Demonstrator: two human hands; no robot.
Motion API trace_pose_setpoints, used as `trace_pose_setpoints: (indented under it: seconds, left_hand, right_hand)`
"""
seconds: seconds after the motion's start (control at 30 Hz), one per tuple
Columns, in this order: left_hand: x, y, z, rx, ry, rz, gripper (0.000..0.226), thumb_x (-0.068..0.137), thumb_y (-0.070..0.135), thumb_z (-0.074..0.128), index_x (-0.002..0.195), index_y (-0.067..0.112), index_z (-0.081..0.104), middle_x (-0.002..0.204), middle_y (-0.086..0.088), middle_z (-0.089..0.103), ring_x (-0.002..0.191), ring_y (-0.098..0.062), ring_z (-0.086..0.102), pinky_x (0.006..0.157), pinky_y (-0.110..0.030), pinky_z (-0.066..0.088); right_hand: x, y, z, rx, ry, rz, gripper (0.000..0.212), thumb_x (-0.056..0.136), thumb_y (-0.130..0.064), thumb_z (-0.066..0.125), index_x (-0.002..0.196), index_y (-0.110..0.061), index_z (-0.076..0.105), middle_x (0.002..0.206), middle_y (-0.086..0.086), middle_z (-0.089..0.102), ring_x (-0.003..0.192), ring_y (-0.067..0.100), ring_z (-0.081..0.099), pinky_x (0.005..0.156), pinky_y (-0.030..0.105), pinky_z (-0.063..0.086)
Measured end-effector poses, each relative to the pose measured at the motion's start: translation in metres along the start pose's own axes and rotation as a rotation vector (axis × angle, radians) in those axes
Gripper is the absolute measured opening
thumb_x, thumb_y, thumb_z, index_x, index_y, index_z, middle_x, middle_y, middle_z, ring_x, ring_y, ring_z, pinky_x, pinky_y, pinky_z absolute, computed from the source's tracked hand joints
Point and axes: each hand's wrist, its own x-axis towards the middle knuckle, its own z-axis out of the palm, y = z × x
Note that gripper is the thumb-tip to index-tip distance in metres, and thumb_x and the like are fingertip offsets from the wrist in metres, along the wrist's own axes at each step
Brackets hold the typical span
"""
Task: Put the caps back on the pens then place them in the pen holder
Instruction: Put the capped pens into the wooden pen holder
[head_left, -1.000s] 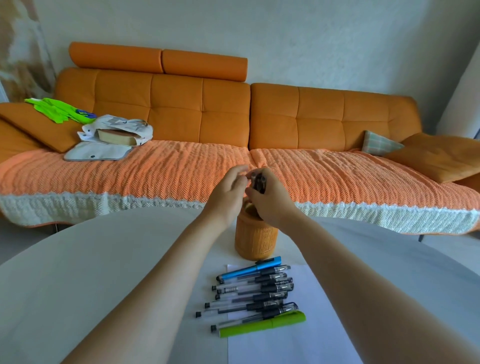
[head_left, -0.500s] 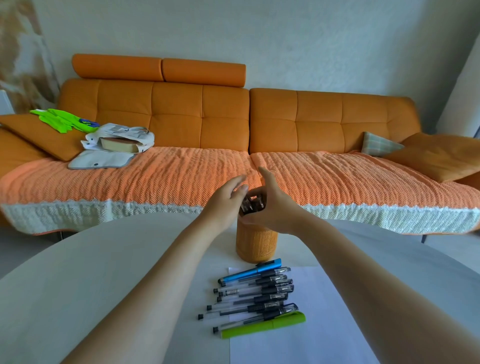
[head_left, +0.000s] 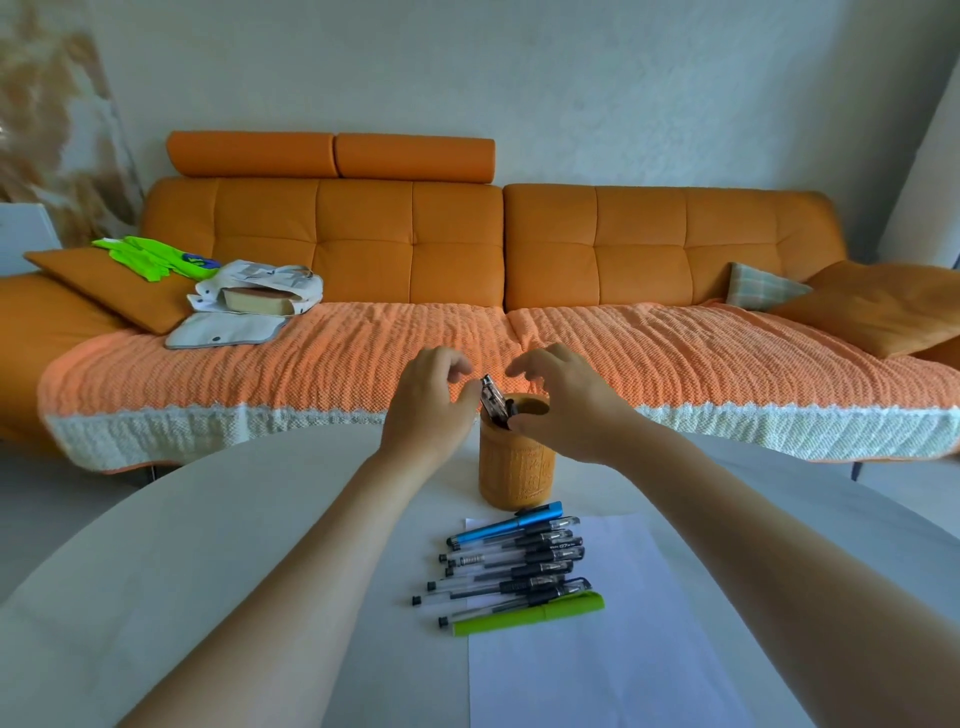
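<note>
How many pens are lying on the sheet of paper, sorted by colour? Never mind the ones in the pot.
Blue pen: 1
Green pen: 1
Black-and-clear pens: 6, as far as their overlap lets me tell
Total: 8

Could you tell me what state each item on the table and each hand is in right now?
Pen holder: upright, pens standing inside.
Pens on the paper: lying flat in a row, capped as far as visible.
Green pen: lying flat, capped.
Left hand: open, beside the holder.
Right hand: open, over the rim.
</note>
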Motion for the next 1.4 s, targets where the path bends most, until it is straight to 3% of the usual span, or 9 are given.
trace_pose_setpoints:
  seconds: [0.07, 0.13, 0.23, 0.33, 0.4, 0.57, 0.87, 1.07, 1.4]
  left_hand:
    - [-0.011, 0.004, -0.006, 0.058, -0.03, 0.038, 0.009, 0.09, 0.021, 0.058, 0.094, 0.021, 0.05, 0.089, 0.008, 0.046, 0.081, -0.013, 0.045, 0.066, -0.02, 0.034]
    - [-0.021, 0.01, -0.015, 0.099, -0.108, 0.049, 0.009, 0.088, 0.019, 0.056, 0.086, 0.021, 0.047, 0.081, 0.007, 0.046, 0.072, -0.015, 0.043, 0.059, -0.024, 0.033]
    - [-0.039, 0.029, -0.037, 0.074, -0.39, -0.064, 0.007, 0.087, 0.025, 0.05, 0.08, 0.024, 0.052, 0.078, 0.003, 0.056, 0.07, -0.019, 0.052, 0.061, -0.034, 0.042]
    - [-0.066, 0.041, -0.051, 0.101, -0.687, -0.103, 0.007, 0.078, 0.036, 0.052, 0.077, 0.038, 0.059, 0.09, 0.015, 0.064, 0.084, -0.007, 0.058, 0.075, -0.03, 0.05]
    - [-0.084, 0.036, -0.05, 0.204, -0.776, -0.057, 0.008, 0.076, 0.04, 0.06, 0.081, 0.043, 0.056, 0.095, 0.019, 0.058, 0.088, -0.003, 0.055, 0.078, -0.027, 0.049]
    - [-0.105, 0.02, -0.044, 0.493, -0.962, -0.052, 0.054, 0.063, 0.062, 0.072, 0.102, 0.037, 0.044, 0.107, 0.009, 0.045, 0.096, -0.012, 0.047, 0.077, -0.033, 0.047]
    - [-0.117, 0.018, -0.048, 0.461, -0.929, -0.006, 0.035, 0.077, 0.035, 0.066, 0.107, 0.031, 0.051, 0.11, 0.005, 0.047, 0.097, -0.016, 0.052, 0.083, -0.034, 0.049]
    - [-0.12, 0.016, -0.044, 0.426, -0.936, -0.05, 0.05, 0.071, 0.052, 0.073, 0.107, 0.028, 0.047, 0.108, 0.005, 0.048, 0.095, -0.015, 0.053, 0.084, -0.037, 0.051]
    - [-0.117, 0.016, -0.04, 0.37, -0.936, -0.07, 0.041, 0.074, 0.039, 0.072, 0.109, 0.031, 0.052, 0.099, 0.008, 0.054, 0.087, -0.011, 0.055, 0.072, -0.029, 0.048]
  right_hand:
    - [-0.011, -0.01, -0.01, -0.015, -0.007, -0.042, 0.023, 0.081, -0.032, 0.071, 0.1, -0.033, 0.058, 0.105, -0.007, 0.055, 0.096, 0.015, 0.055, 0.081, 0.035, 0.052]
    - [-0.023, -0.024, -0.016, -0.056, -0.17, -0.044, 0.009, 0.084, -0.029, 0.068, 0.084, -0.031, 0.059, 0.091, -0.008, 0.06, 0.083, 0.015, 0.059, 0.073, 0.035, 0.056]
    - [-0.044, -0.04, -0.011, 0.039, -0.492, 0.01, 0.004, 0.086, -0.025, 0.063, 0.089, -0.022, 0.062, 0.09, -0.009, 0.059, 0.08, 0.015, 0.057, 0.075, 0.028, 0.051]
    - [-0.065, -0.051, -0.003, -0.149, -0.559, -0.13, 0.034, 0.083, -0.031, 0.067, 0.116, -0.027, 0.061, 0.107, -0.011, 0.06, 0.093, 0.011, 0.058, 0.081, 0.024, 0.049]
    - [-0.08, -0.053, 0.006, -0.172, -0.56, -0.135, 0.046, 0.079, -0.031, 0.066, 0.124, -0.03, 0.054, 0.117, -0.008, 0.056, 0.103, 0.014, 0.055, 0.084, 0.029, 0.049]
    - [-0.115, -0.042, 0.034, -0.366, -0.535, -0.177, 0.055, 0.076, -0.035, 0.063, 0.126, -0.026, 0.043, 0.117, -0.002, 0.045, 0.106, 0.021, 0.044, 0.09, 0.038, 0.045]
    - [-0.124, -0.047, 0.05, -0.396, -0.517, -0.159, 0.039, 0.082, -0.026, 0.058, 0.12, -0.02, 0.052, 0.115, 0.002, 0.05, 0.104, 0.023, 0.05, 0.09, 0.037, 0.046]
    - [-0.122, -0.048, 0.05, -0.397, -0.475, -0.171, 0.051, 0.078, -0.028, 0.064, 0.125, -0.022, 0.045, 0.116, 0.003, 0.043, 0.104, 0.024, 0.046, 0.087, 0.038, 0.047]
    - [-0.115, -0.052, 0.056, -0.483, -0.565, -0.134, 0.035, 0.084, -0.022, 0.059, 0.117, -0.015, 0.051, 0.112, 0.006, 0.055, 0.099, 0.024, 0.052, 0.085, 0.037, 0.047]
